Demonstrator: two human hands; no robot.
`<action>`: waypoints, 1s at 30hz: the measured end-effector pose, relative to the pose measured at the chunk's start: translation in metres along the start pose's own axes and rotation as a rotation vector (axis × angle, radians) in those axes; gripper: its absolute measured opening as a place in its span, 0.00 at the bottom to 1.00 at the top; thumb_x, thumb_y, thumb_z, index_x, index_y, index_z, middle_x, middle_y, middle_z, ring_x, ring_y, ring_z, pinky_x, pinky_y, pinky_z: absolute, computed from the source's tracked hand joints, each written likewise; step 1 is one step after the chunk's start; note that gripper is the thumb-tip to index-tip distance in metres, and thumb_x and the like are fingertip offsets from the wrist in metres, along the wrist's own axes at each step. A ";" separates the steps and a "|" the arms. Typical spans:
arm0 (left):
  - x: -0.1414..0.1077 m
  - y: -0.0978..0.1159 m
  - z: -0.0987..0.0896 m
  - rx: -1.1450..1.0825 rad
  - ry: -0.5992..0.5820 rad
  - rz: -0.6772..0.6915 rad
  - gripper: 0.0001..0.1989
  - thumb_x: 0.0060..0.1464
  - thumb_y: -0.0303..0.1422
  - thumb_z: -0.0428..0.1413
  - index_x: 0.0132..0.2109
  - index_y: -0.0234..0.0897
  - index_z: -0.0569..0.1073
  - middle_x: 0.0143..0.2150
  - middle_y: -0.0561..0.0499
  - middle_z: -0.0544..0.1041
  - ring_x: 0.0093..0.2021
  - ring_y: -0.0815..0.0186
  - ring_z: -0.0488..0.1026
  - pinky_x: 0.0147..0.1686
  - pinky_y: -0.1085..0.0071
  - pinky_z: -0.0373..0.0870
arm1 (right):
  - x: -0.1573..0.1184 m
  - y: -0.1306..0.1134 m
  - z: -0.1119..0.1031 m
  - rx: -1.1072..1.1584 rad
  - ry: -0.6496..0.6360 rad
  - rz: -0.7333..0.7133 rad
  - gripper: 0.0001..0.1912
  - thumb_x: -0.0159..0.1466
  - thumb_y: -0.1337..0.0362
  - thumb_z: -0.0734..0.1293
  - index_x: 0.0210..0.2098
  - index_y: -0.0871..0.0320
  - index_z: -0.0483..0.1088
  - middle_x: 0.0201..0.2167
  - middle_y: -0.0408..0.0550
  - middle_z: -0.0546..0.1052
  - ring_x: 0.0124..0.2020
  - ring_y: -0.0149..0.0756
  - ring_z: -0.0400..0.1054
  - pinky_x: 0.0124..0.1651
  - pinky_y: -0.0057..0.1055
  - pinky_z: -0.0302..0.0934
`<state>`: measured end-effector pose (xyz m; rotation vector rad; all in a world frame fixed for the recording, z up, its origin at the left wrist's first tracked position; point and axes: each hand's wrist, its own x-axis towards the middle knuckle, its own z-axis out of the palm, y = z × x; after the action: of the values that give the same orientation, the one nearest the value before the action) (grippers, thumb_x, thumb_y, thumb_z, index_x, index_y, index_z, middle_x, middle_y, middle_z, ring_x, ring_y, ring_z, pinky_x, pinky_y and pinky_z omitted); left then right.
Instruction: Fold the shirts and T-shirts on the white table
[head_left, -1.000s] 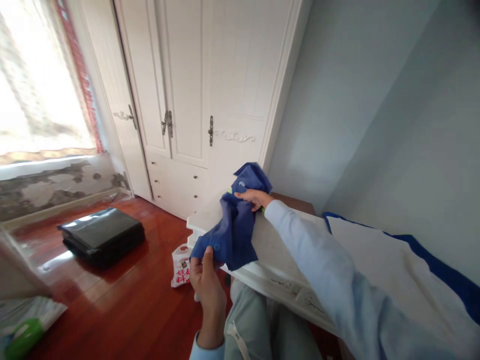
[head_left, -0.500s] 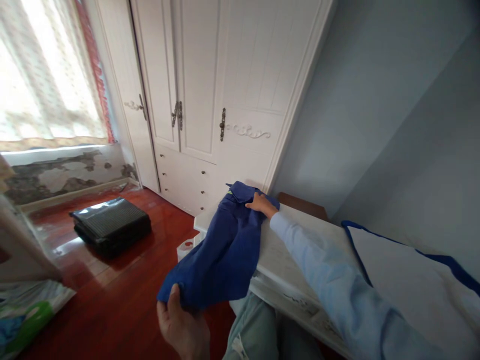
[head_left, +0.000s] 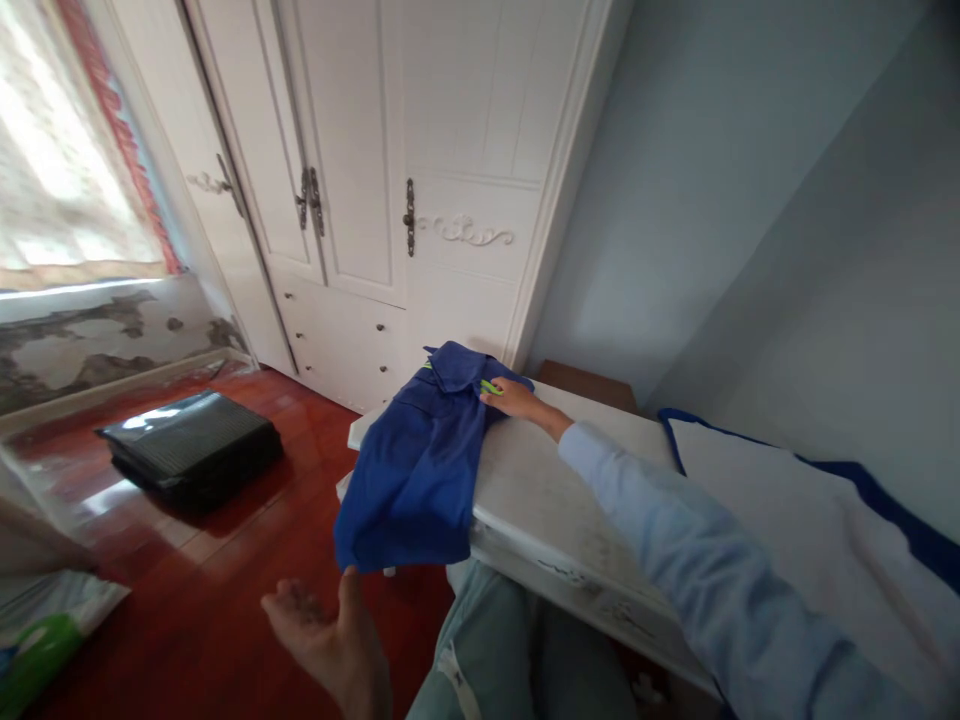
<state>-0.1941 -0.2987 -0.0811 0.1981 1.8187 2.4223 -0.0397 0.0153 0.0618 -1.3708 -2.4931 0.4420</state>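
A blue garment with bright green trim lies folded lengthwise over the white tabletop, its lower end hanging past the front edge. At its far end, by a collar-like flap, my right hand pinches the cloth where a green strip shows at the fingertips. My left hand is open below the hanging end, palm up and fingers spread. Its thumb tip is close to the garment's lower corner; I cannot tell whether they touch.
A white wardrobe stands behind the table. On the right lies a white cloth with a blue edge. A black wrapped bundle sits on the red floor, and a plastic bag lies at lower left.
My left hand has let go of the garment's lower corner and opened. The hanging end has dropped against the table edge. Green trim now shows at my right fingertips. The view has shifted right.
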 end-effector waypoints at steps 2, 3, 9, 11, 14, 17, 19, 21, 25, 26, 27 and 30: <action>-0.018 0.008 0.013 0.043 -0.088 0.068 0.52 0.41 0.42 0.69 0.70 0.41 0.54 0.71 0.39 0.59 0.71 0.50 0.57 0.70 0.45 0.54 | -0.026 0.019 -0.017 0.030 0.030 -0.076 0.22 0.65 0.61 0.69 0.58 0.55 0.71 0.58 0.51 0.76 0.55 0.41 0.72 0.56 0.32 0.63; -0.028 0.012 0.020 0.054 -0.151 0.099 0.52 0.42 0.45 0.69 0.70 0.39 0.54 0.69 0.37 0.61 0.69 0.49 0.60 0.68 0.44 0.57 | -0.042 0.031 -0.027 0.038 0.047 -0.124 0.21 0.64 0.63 0.70 0.57 0.55 0.72 0.58 0.50 0.76 0.55 0.40 0.71 0.57 0.32 0.62; -0.106 0.021 0.050 0.113 -0.563 0.124 0.32 0.50 0.50 0.64 0.58 0.38 0.74 0.57 0.43 0.75 0.53 0.58 0.75 0.58 0.61 0.71 | -0.172 0.127 -0.104 -0.139 0.031 -0.011 0.12 0.65 0.68 0.64 0.39 0.57 0.80 0.48 0.51 0.80 0.52 0.43 0.71 0.59 0.37 0.60; -0.130 0.021 0.055 0.102 -0.726 0.051 0.28 0.51 0.52 0.63 0.53 0.38 0.78 0.52 0.44 0.78 0.50 0.59 0.76 0.55 0.64 0.72 | -0.227 0.166 -0.132 -0.188 0.057 0.245 0.10 0.62 0.69 0.65 0.37 0.57 0.80 0.47 0.51 0.80 0.53 0.45 0.70 0.59 0.37 0.59; -0.159 0.024 0.059 0.094 -0.921 -0.080 0.27 0.47 0.53 0.65 0.47 0.39 0.82 0.48 0.45 0.81 0.49 0.57 0.76 0.54 0.66 0.72 | -0.310 0.220 -0.167 -0.300 0.180 0.559 0.08 0.59 0.71 0.65 0.33 0.58 0.77 0.44 0.55 0.80 0.47 0.44 0.72 0.54 0.34 0.62; -0.180 0.029 0.063 0.087 -1.070 -0.200 0.25 0.43 0.53 0.67 0.44 0.41 0.83 0.47 0.46 0.82 0.49 0.56 0.77 0.51 0.66 0.74 | -0.383 0.254 -0.186 -0.337 0.247 0.828 0.04 0.56 0.65 0.70 0.32 0.58 0.74 0.37 0.58 0.79 0.38 0.46 0.73 0.43 0.37 0.66; -0.190 0.032 0.065 0.080 -1.146 -0.237 0.24 0.42 0.53 0.68 0.42 0.41 0.84 0.46 0.45 0.82 0.48 0.54 0.78 0.49 0.66 0.76 | -0.418 0.261 -0.186 -0.193 0.186 1.004 0.08 0.56 0.59 0.71 0.28 0.57 0.72 0.31 0.58 0.78 0.30 0.45 0.72 0.33 0.37 0.65; -0.197 0.033 0.067 0.073 -1.197 -0.247 0.25 0.42 0.53 0.67 0.41 0.40 0.84 0.45 0.44 0.83 0.47 0.54 0.78 0.49 0.65 0.76 | -0.437 0.260 -0.180 0.017 0.069 1.098 0.11 0.57 0.56 0.69 0.23 0.56 0.69 0.26 0.55 0.76 0.24 0.41 0.69 0.27 0.34 0.62; -0.203 0.033 0.065 0.078 -1.272 -0.261 0.24 0.44 0.53 0.67 0.41 0.39 0.84 0.44 0.43 0.83 0.46 0.55 0.79 0.51 0.64 0.76 | -0.419 0.238 -0.181 0.146 0.008 0.988 0.14 0.56 0.61 0.65 0.16 0.55 0.63 0.16 0.49 0.69 0.19 0.35 0.62 0.25 0.32 0.58; -0.203 0.034 0.064 0.076 -1.279 -0.269 0.24 0.44 0.52 0.67 0.41 0.39 0.84 0.44 0.43 0.83 0.46 0.55 0.79 0.52 0.64 0.76 | -0.405 0.226 -0.184 0.150 0.066 0.920 0.14 0.56 0.62 0.64 0.15 0.55 0.62 0.15 0.47 0.67 0.18 0.34 0.60 0.26 0.31 0.57; -0.202 0.035 0.063 0.071 -1.269 -0.281 0.23 0.44 0.52 0.67 0.41 0.39 0.84 0.44 0.43 0.83 0.46 0.54 0.79 0.52 0.63 0.76 | -0.388 0.210 -0.188 0.163 0.155 0.838 0.15 0.57 0.62 0.62 0.15 0.54 0.60 0.14 0.46 0.65 0.18 0.33 0.58 0.26 0.31 0.57; -0.195 0.041 0.061 0.029 -1.204 -0.426 0.25 0.44 0.52 0.67 0.42 0.38 0.83 0.43 0.43 0.83 0.43 0.54 0.80 0.47 0.61 0.78 | -0.340 0.128 -0.183 0.302 0.724 0.575 0.14 0.62 0.59 0.57 0.20 0.53 0.57 0.17 0.44 0.64 0.21 0.32 0.58 0.26 0.28 0.56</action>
<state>0.0079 -0.2840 -0.0324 0.9089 1.1295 1.3917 0.3034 -0.1839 0.1537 -1.7094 -1.3919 0.3255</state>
